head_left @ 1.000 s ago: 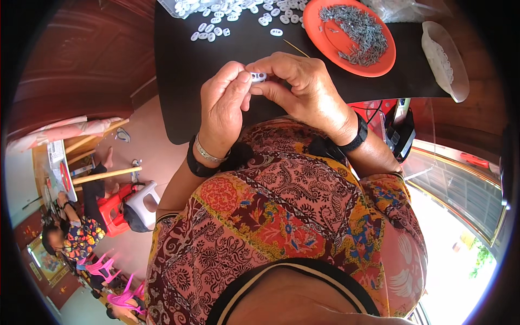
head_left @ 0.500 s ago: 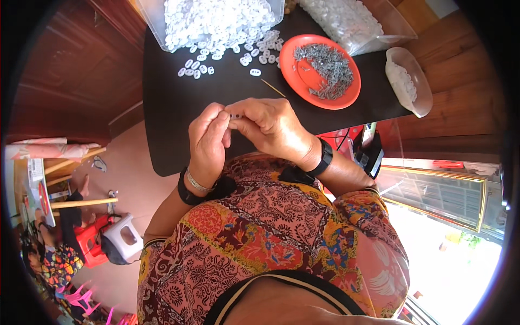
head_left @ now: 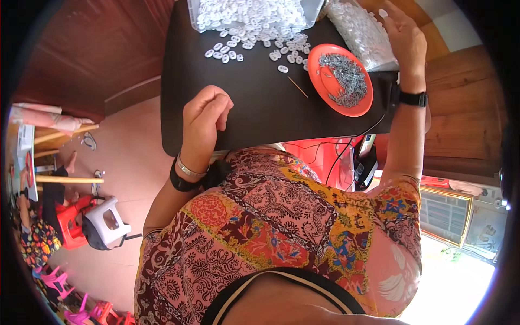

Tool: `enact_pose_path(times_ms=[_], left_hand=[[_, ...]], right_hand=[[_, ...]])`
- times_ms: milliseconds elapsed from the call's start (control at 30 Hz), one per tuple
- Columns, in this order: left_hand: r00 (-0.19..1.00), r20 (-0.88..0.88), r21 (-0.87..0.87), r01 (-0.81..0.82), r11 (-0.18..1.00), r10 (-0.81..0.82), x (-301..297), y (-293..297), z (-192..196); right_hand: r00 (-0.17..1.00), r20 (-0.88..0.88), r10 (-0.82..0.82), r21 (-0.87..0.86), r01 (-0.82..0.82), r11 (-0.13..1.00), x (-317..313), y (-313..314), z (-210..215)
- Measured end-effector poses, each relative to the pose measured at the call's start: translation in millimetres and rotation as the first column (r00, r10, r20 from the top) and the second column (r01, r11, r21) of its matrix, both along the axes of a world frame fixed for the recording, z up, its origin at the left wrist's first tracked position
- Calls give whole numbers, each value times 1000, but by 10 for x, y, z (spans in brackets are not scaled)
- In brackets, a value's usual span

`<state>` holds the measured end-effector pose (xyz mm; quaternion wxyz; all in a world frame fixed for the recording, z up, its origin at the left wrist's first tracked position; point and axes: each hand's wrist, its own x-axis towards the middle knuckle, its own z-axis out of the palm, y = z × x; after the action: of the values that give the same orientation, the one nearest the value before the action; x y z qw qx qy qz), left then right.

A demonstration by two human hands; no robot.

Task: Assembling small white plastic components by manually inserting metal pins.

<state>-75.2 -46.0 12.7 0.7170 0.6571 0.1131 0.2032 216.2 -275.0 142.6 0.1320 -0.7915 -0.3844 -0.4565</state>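
Observation:
My right hand (head_left: 409,46) reaches to the far right and pinches a small white oval plastic piece (head_left: 383,13) beside a clear bag of white pieces (head_left: 360,32). Over the near left part of the dark table, my left hand (head_left: 203,116) is closed, fingers curled toward the thumb; whether they hold anything is hidden. An orange-red plate (head_left: 319,81) carries a heap of small grey screw-like parts (head_left: 349,78). Loose white ovals with two holes (head_left: 225,51) lie in front of a clear tub (head_left: 313,15) heaped with more of them.
A thin yellowish stick (head_left: 297,86) lies on the dark table (head_left: 254,108) left of the plate. Black cables (head_left: 346,149) hang by the table's near right edge. On the floor at left stand a white-grey stool (head_left: 108,222) and red stools; another person sits there.
My hands have parted. The right one has swung far right past the plate and now has a white oval piece at its fingertips; the left stays near its place. The view has shifted slightly.

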Motion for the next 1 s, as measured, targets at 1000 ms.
enact_pose_path(times_ms=[1000], left_hand=[[998,-53,-79,36,996,-40,112,108,-162]], right_hand=[[645,-706,293,-107,-506,856,-904,1476,-1505]])
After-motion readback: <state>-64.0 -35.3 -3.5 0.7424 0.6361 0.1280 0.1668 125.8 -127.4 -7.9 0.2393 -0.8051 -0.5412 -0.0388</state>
